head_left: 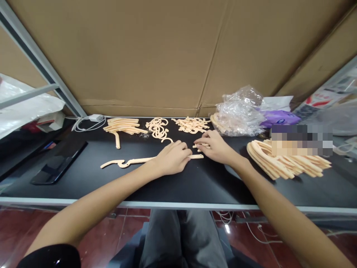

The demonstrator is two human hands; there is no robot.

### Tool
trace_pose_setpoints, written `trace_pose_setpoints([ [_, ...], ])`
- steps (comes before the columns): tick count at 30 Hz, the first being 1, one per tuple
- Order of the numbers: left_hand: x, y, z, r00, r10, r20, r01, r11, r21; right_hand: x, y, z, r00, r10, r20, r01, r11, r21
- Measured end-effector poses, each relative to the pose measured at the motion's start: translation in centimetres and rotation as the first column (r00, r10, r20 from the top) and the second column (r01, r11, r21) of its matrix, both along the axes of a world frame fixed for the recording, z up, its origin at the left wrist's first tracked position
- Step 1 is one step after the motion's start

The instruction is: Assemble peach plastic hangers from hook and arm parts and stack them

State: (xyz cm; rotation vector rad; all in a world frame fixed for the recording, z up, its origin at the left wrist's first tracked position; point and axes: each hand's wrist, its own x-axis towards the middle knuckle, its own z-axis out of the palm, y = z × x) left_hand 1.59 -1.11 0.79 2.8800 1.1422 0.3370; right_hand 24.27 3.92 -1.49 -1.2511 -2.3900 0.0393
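A long cream plastic piece (pixel 141 160), like a clothes-hanger part with a hooked notch near its left end, lies across the black table. My left hand (pixel 174 158) is closed over its right half, hiding that stretch. A curved hook piece (pixel 167 140) lies just behind that hand. To its right, my right hand (pixel 214 147) has its fingers pinched together at a small cream piece (pixel 199 149) close to the table. The fingers partly cover it, so its full shape is hidden.
Along the back lie piles of cream arm pieces (pixel 122 125), curved hooks (pixel 157 128) and small pieces (pixel 192 124). A clear plastic bag (pixel 241 111) and a purple packet (pixel 280 117) stand back right. Stacked hanger pieces (pixel 279 163) lie right, a black phone (pixel 60 163) left.
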Motion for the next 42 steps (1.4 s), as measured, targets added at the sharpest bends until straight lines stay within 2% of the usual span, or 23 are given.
trace_pose_setpoints([
  [4,-0.6,0.3,-0.1,0.999,0.033,0.019,-0.033,0.999,0.012,-0.2,-0.4,-0.3,1.000,0.020,-0.005,-0.020,1.000,-0.009],
  [10,-1.4,-0.8,-0.6,0.990,0.100,0.100,-0.097,0.995,-0.033,-0.3,-0.6,-0.1,0.998,0.051,-0.023,-0.052,0.998,-0.022],
  [17,-0.9,-1.0,-0.9,0.980,0.104,0.170,-0.098,0.994,-0.042,-1.0,-1.3,1.0,0.994,0.100,-0.033,-0.101,0.995,-0.013],
  [23,-0.8,-1.0,-0.6,0.975,0.148,0.164,-0.133,0.986,-0.096,-1.2,-2.1,2.6,0.991,0.069,-0.112,-0.062,0.996,0.070],
  [25,-0.8,-1.0,-0.5,0.971,0.180,0.160,-0.163,0.980,-0.112,-1.3,-2.6,3.2,0.974,0.077,-0.215,-0.081,0.997,-0.006],
  [27,-0.9,-0.9,-0.4,0.968,0.198,0.154,-0.180,0.976,-0.120,-1.5,-3.1,3.6,0.952,0.081,-0.296,-0.130,0.980,-0.152],
  [29,-0.9,-0.9,-0.5,0.967,0.208,0.148,-0.191,0.974,-0.120,-1.8,-3.4,3.7,0.946,0.077,-0.316,-0.167,0.948,-0.269],
  [31,-1.0,-0.9,-0.5,0.967,0.214,0.141,-0.198,0.973,-0.118,-2.1,-3.5,3.5,0.948,0.071,-0.311,-0.177,0.929,-0.325],
  [38,-1.3,-0.7,-0.2,0.964,0.249,0.089,-0.240,0.966,-0.100,-2.1,-3.0,2.8,0.943,0.034,-0.331,-0.152,0.928,-0.340],
  [42,-1.2,-1.0,0.0,0.962,0.266,0.056,-0.258,0.959,-0.116,-1.9,-3.2,2.9,0.951,0.066,-0.302,-0.170,0.929,-0.330],
])
